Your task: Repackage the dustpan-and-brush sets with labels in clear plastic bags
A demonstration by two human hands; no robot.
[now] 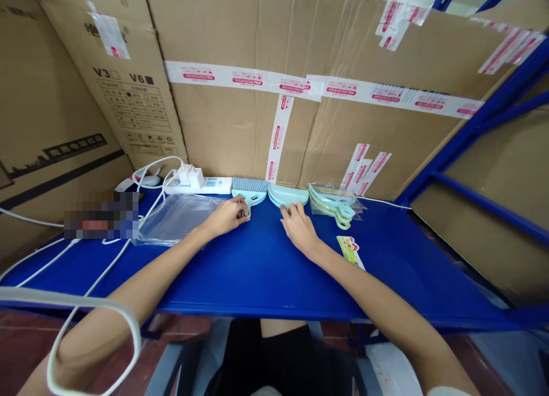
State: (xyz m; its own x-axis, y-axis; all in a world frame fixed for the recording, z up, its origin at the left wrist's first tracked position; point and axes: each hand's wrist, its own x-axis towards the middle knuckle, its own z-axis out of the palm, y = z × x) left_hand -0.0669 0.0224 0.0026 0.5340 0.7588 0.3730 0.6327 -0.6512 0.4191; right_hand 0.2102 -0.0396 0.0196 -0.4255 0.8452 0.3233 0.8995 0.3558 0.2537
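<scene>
Near the back of the blue table, my left hand (228, 215) has its fingers closed around the handle of a light-blue brush (250, 187) with grey-blue bristles. To its right lies a light-blue dustpan (287, 195). My right hand (299, 227) is at the dustpan's near side, its fingers bent round the handle, which is mostly hidden. Wrapped sets in blue and green (332, 200) lie right of the dustpan, in clear plastic. A colourful card (350, 251) is on the table below them. Left of my left hand lies a clear plastic bag (180, 218).
A white power strip (218, 185) with plugs and cables stands at the back left, near a blurred-out object (100, 216). Cardboard walls (231, 133) rise behind the blue table (257, 276). A blue metal frame (458, 142) is on the right. A white cable loops across the lower left.
</scene>
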